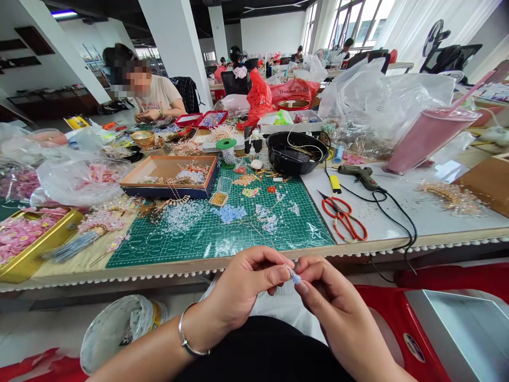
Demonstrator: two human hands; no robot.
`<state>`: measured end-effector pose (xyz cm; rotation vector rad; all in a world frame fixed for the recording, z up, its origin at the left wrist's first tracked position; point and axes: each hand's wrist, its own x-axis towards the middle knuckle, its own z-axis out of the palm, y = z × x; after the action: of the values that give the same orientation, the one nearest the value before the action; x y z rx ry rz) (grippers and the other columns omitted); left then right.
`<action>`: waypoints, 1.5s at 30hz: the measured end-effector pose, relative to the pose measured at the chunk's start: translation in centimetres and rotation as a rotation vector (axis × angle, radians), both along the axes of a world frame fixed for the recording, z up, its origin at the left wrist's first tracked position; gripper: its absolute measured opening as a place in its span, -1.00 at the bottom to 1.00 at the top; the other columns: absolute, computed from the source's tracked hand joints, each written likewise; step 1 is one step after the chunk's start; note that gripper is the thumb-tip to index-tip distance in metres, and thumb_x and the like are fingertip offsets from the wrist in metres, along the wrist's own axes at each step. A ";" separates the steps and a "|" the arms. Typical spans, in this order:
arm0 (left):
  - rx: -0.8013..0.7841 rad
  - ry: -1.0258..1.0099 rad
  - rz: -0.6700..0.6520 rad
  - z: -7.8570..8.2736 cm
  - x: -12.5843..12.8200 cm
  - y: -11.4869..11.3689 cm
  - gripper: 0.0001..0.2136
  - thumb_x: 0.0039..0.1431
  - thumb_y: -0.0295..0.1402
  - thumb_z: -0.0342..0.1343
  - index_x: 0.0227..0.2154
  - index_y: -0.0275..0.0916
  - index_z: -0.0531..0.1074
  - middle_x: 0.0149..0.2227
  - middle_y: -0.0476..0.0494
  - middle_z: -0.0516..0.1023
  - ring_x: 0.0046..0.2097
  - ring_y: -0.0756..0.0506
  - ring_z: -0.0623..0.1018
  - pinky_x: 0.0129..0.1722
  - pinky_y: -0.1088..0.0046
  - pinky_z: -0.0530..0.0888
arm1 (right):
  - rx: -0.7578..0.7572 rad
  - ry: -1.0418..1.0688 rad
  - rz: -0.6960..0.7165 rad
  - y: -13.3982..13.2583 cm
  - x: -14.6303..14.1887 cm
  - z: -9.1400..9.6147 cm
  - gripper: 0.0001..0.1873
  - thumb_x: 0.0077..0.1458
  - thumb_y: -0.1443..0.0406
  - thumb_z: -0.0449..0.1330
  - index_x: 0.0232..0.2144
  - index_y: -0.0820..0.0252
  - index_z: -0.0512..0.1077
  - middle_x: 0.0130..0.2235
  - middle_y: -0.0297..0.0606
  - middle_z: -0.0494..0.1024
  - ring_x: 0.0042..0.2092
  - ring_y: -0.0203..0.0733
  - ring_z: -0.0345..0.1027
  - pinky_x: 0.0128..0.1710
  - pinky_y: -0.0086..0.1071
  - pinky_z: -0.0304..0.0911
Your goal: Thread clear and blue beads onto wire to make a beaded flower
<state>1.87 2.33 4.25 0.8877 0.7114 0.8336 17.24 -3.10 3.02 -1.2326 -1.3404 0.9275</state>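
L hand (pixel 244 286), R hand (pixel 332 297) pinching tog.

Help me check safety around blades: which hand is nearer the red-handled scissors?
Right. The right hand is on the near side of the red-handled scissors, slightly to their left; the left hand is also on the near side, but farther left.
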 end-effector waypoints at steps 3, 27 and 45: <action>-0.016 -0.025 0.007 0.1 0.2 0.0 -0.94 -0.05 -0.43 0.32 -0.47 -0.23 0.55 -0.39 -0.03 0.55 -0.43 0.09 0.39 -0.50 0.60 0.28 | -0.080 0.191 0.059 0.2 -0.1 -0.3 -0.82 0.16 0.22 0.14 -0.46 0.14 0.35 -0.32 -0.32 0.36 -0.42 -0.33 0.28 -0.50 -0.47 0.24; 0.012 -0.008 -0.013 -0.6 0.6 0.4 -0.96 -0.01 -0.45 0.28 -0.46 -0.25 0.54 -0.42 -0.02 0.49 -0.46 0.10 0.37 -0.51 0.59 0.26 | 0.162 -0.349 -0.023 -0.9 1.6 0.3 -0.90 0.12 0.37 0.11 -0.42 0.09 0.28 -0.27 -0.27 0.41 -0.17 -0.18 0.32 -0.22 -0.36 0.25; 0.030 0.083 -0.073 -0.9 0.4 0.3 -0.92 -0.02 -0.41 0.30 -0.43 -0.26 0.54 -0.40 -0.02 0.50 -0.43 0.09 0.40 -0.50 0.58 0.30 | 0.001 -0.248 0.033 -0.8 1.1 -0.9 -0.81 0.17 0.29 0.10 -0.50 0.11 0.30 -0.46 -0.33 0.39 -0.42 -0.24 0.28 -0.44 -0.38 0.21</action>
<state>2.27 2.64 3.33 0.9737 0.7359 0.7478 18.30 -3.88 2.17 -1.3624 -1.5587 0.8158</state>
